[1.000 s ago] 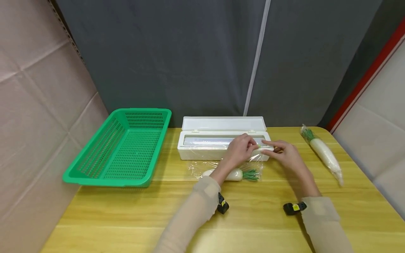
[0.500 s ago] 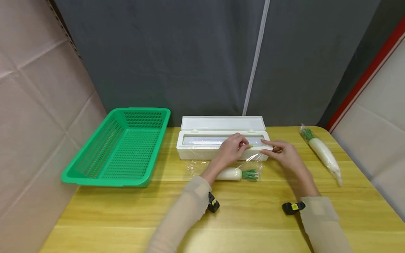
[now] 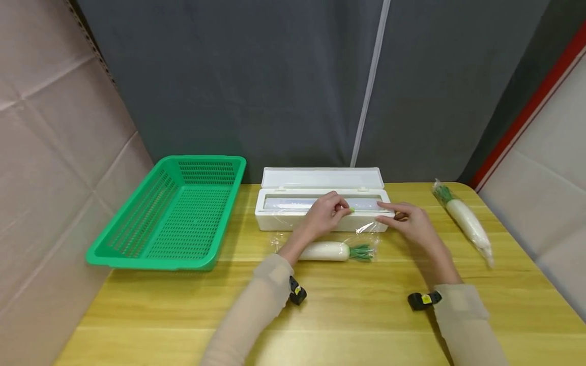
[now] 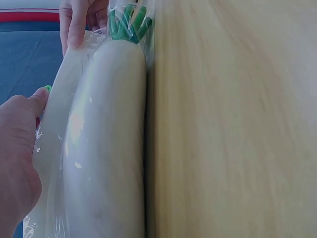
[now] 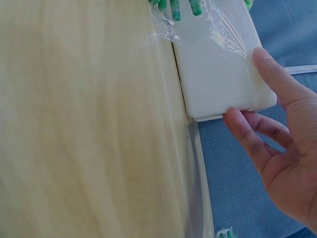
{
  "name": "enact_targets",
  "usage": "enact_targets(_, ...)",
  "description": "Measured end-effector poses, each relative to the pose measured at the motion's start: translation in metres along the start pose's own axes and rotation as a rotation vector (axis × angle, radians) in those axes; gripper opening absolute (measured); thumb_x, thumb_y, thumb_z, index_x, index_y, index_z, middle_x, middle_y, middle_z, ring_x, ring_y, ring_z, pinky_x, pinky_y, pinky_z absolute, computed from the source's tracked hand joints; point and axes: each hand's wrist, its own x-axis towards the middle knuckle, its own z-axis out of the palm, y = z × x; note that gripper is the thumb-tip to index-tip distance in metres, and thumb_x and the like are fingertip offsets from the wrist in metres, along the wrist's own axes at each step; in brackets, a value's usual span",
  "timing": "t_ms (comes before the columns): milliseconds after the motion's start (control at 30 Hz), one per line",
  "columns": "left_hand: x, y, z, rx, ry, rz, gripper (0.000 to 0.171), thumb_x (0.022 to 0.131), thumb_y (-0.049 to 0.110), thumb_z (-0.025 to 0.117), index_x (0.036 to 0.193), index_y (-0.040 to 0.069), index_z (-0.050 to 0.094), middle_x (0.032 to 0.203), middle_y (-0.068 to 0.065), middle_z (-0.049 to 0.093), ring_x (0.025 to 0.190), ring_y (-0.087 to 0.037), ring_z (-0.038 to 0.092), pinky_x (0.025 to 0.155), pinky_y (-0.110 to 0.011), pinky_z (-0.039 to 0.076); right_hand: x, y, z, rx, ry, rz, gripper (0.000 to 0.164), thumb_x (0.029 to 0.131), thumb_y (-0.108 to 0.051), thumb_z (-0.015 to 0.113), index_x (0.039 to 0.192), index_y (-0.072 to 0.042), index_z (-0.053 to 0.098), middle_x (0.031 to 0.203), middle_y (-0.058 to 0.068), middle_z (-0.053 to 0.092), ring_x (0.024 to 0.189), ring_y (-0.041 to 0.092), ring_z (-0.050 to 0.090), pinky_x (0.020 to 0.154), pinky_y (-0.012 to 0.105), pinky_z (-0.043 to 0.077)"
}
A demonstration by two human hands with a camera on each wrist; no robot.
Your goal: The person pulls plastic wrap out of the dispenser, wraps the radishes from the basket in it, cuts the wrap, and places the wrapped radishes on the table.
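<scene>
A white cling film dispenser (image 3: 270, 222) stands at the back of the table, lid raised, a roll of film (image 3: 284, 204) inside. My left hand (image 3: 319, 217) pinches the small green slide cutter (image 3: 352, 209) on its front top edge. My right hand (image 3: 409, 221) grips the dispenser's right end; the right wrist view shows the thumb (image 5: 270, 67) on one edge and fingertips at the end face. Clear film drapes from the dispenser over a white radish (image 3: 326, 251) with green stalks, lying in front. My left forearm hides the radish's left end.
A green perforated basket (image 3: 208, 259) stands at the left. Another white radish (image 3: 469, 221), wrapped in film, lies on the right of the wooden table (image 3: 357, 325). A grey curtain (image 3: 256, 91) hangs behind, with pale walls at both sides.
My left hand has slid the green cutter leftward along the dispenser's edge, uncovering more of the front radish's stalk end. The right hand has kept its place at the right end.
</scene>
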Motion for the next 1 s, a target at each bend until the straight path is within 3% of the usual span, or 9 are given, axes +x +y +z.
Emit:
enact_targets(233,-0.005,-0.004,-0.003,-0.014,0.018,0.023,0.011,0.096,0.016,0.072,0.093,0.006,0.071,0.084,-0.002,0.059,0.078,-0.013,0.055,0.071,-0.020,0.045,-0.001,0.001,0.000,0.006,-0.005,0.038,0.048,0.091,-0.040,0.076,0.133,-0.019,0.068,0.124,0.013,0.069,0.096,0.026,0.064,0.078,0.022,0.049)
enact_targets(733,-0.015,-0.012,-0.012,0.000,0.062,0.033,0.012,0.095,0.018,0.073,0.093,0.007,0.071,0.084,-0.001,0.059,0.078,-0.013,0.055,0.071,-0.022,0.046,0.001,0.001,0.000,-0.002,-0.017,0.030,0.047,0.092,-0.040,0.075,0.134,-0.021,0.068,0.124,0.012,0.068,0.097,0.027,0.064,0.082,0.028,0.050)
enact_targets(1000,-0.019,-0.019,-0.020,-0.067,0.085,0.061,0.008,0.093,0.009,0.073,0.090,0.003,0.070,0.082,-0.004,0.059,0.075,-0.015,0.055,0.068,-0.022,0.047,0.001,0.001,0.000,-0.001,-0.023,0.047,0.049,0.091,-0.043,0.074,0.135,-0.023,0.067,0.125,0.012,0.068,0.098,0.027,0.062,0.084,0.034,0.049)
